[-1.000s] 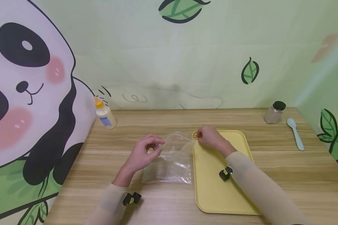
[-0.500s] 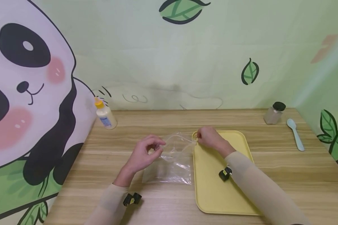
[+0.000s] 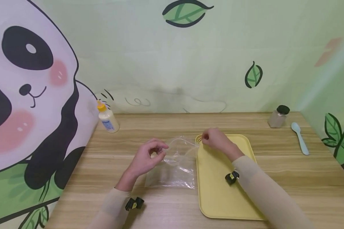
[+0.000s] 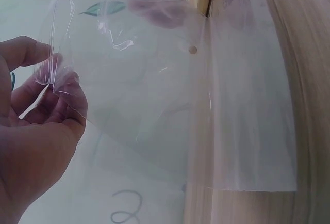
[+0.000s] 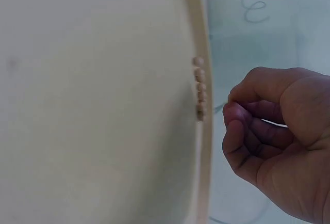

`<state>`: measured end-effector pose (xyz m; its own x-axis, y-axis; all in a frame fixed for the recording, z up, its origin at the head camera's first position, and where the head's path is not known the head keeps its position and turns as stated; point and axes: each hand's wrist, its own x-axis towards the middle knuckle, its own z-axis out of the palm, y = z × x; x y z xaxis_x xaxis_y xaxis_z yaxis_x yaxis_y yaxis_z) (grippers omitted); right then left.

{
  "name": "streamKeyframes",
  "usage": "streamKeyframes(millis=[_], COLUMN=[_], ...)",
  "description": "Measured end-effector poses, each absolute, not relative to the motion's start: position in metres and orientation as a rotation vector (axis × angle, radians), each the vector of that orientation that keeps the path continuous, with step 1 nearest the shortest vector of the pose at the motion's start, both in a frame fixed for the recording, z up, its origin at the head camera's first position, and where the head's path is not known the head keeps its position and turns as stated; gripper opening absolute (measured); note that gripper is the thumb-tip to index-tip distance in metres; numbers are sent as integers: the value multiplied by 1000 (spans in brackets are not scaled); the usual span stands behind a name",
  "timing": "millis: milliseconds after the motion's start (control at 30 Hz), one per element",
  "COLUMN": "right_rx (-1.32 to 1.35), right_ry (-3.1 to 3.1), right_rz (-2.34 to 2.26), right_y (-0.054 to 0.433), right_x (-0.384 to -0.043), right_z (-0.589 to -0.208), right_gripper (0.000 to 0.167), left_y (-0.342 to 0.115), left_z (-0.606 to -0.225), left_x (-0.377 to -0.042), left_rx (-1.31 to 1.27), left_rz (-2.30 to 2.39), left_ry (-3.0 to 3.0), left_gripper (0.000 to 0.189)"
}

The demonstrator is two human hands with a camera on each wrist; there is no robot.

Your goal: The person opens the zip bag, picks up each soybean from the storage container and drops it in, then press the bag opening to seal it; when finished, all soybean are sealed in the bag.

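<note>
My left hand (image 3: pixel 147 157) pinches one side of the mouth of a clear zip bag (image 3: pixel 172 175), holding it gaping while the lower part lies flat on the table. Through the film in the left wrist view shows one small round brown bean (image 4: pixel 193 50). On the right is a yellow tray (image 3: pixel 226 190), with several tan beans (image 5: pixel 200 90) bunched in its far left corner. My right hand (image 3: pixel 216 140) hovers close by that corner, thumb and forefinger tips together. A pale tan bean shows as a speck at the pinch in the right wrist view, mostly hidden.
A white bottle with a yellow cap (image 3: pixel 108 121) stands at the back left. At the back right are a clear jar with a black lid (image 3: pixel 278 117) and a light blue spoon (image 3: pixel 299 138). A printed cloth wall (image 3: pixel 149 63) rises behind the table.
My right hand has drawn slightly away from the beans in the tray corner, leaving more of them visible. The left hand and bag have stayed nearly still.
</note>
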<state>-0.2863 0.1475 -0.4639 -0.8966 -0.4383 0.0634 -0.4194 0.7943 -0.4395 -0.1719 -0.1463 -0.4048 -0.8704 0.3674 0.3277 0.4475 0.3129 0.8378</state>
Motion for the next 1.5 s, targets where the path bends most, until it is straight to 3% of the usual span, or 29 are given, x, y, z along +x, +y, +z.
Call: streamKeyframes(millis=[433, 967, 1500], right_rx=[-710, -922, -1163], right_ry=[2880, 2870, 2809], right_rz=[-991, -1110, -1106], right_y=[147, 118, 90], right_x=[-275, -238, -216], right_z=[-427, -381, -380], right_gripper=[17, 11, 6], left_y=[-147, -147, -146], left_z=[-404, -401, -404], left_x=[-171, -171, -172], left_rx=[-767, -780, -818], left_rz=[-1615, -1608, -1630], left_ry=[-2489, -2482, -2447], left_gripper=[20, 20, 20])
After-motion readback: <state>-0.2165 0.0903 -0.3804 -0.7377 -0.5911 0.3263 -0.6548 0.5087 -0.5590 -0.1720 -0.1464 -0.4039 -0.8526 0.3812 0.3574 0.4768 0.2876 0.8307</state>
